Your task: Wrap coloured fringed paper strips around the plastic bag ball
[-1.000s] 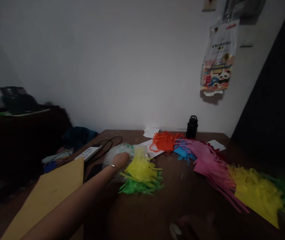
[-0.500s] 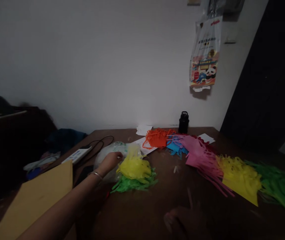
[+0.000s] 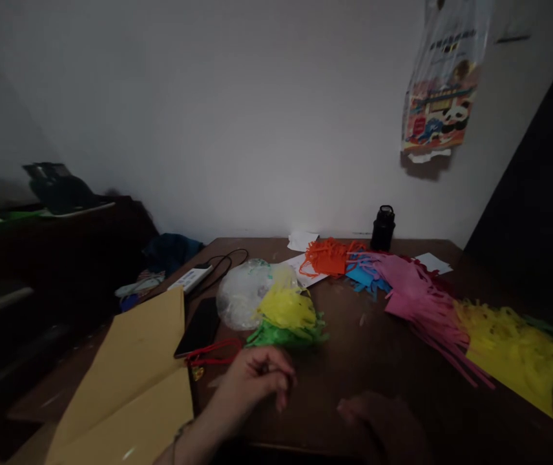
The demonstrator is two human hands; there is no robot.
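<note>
The left hand (image 3: 257, 378) rests low over the near part of the brown worktop (image 3: 349, 361), with its fingers (image 3: 283, 381) curled inward toward the palm. The grip is drawn in, but the dim light hides whether anything small sits inside it, so I cannot tell if it holds something. Just beyond the knuckles lies the green fringed paper (image 3: 283, 336), flat on the worktop, with the yellow fringed paper (image 3: 286, 307) stacked on its far half. A crumpled clear plastic bag (image 3: 240, 297) touches the yellow piece on its left side.

The right hand (image 3: 383, 420) lies at the near edge, dark and blurred. Its grip cannot be read, and it is well apart from the papers.

Left of the left hand, a red cord (image 3: 213, 352) trails from beside a black phone (image 3: 199, 326), whose edge overlaps a large tan envelope (image 3: 131, 381). Farther back sit a white remote (image 3: 190, 278) and a black cable (image 3: 223, 261).

A row of cut paper runs from the back edge toward the right: orange fringe (image 3: 329, 255), blue fringe (image 3: 364, 274), pink fringe (image 3: 417, 297), then a large yellow fringe (image 3: 509, 349). A black bottle (image 3: 383, 227) stands upright against the wall behind the orange piece. A printed plastic bag (image 3: 444, 97) hangs on the wall above.
</note>
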